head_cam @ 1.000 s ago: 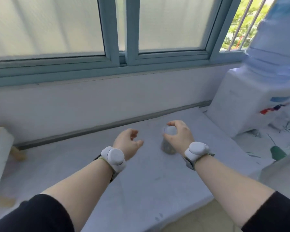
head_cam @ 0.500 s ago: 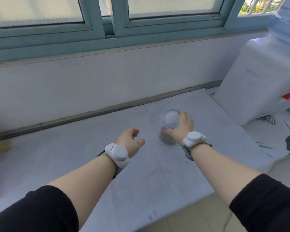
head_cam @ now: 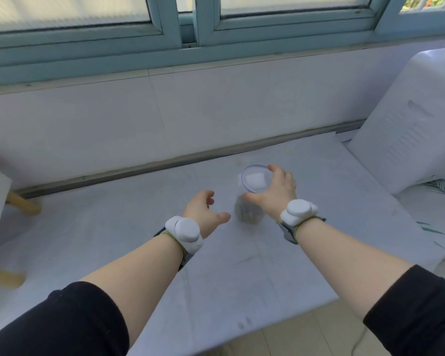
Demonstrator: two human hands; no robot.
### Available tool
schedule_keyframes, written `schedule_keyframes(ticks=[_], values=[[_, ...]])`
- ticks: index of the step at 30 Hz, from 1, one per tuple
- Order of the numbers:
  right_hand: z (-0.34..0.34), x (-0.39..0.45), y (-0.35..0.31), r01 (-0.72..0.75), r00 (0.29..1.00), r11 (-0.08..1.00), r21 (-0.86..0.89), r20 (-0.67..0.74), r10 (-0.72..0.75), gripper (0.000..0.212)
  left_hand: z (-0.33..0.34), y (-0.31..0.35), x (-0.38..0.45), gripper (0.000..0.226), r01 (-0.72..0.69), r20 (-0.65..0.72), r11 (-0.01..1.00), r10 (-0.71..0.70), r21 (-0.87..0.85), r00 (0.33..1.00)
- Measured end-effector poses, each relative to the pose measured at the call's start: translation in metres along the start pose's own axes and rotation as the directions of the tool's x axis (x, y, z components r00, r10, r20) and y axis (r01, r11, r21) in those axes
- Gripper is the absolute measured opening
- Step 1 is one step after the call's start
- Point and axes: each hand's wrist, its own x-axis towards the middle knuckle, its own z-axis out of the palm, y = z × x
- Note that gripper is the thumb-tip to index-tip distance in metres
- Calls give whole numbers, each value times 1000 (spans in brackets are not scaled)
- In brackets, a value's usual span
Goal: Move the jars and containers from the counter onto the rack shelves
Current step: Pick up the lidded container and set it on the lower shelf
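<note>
On the white counter (head_cam: pixel 113 227), right hand (head_cam: pixel 275 191) clamped on clear jar (head_cam: pixel 254 181), left hand (head_cam: pixel 203 211) loosely spread beside, white appliance (head_cam: pixel 409 140) far right.

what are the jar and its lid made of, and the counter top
Jar: looks like clear plastic, since brownish contents show through the wall. Lid: translucent, glossy plastic with a bluish rim, probably. Counter: pale, matte, faintly veined surface, maybe stone or laminate; blur leaves it open.

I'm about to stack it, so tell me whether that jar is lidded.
Lidded: a clear lid covers the jar, with the right hand gripping its rim.
</note>
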Motion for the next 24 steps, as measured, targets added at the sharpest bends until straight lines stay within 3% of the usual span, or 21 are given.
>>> schedule_keyframes(ticks=[8, 14, 20, 24], values=[[26, -36, -80, 166, 952, 964, 206, 221, -211, 98, -53, -25, -31, 113, 1, -80, 990, -12, -143, 997], [64, -73, -153, 253, 874, 913, 319, 329, -357, 104, -112, -61, -80, 77, -57, -267, 966, -13, -254, 964], [96, -105, -187, 202, 802, 853, 481, 419, -426, 136, -150, -89, -118, 77, -51, -385, 953, -72, -300, 920], [136, -140, -214, 171, 749, 839, 517, 484, -452, 140, -183, -116, -153, 71, -92, -465, 929, -92, -358, 880]])
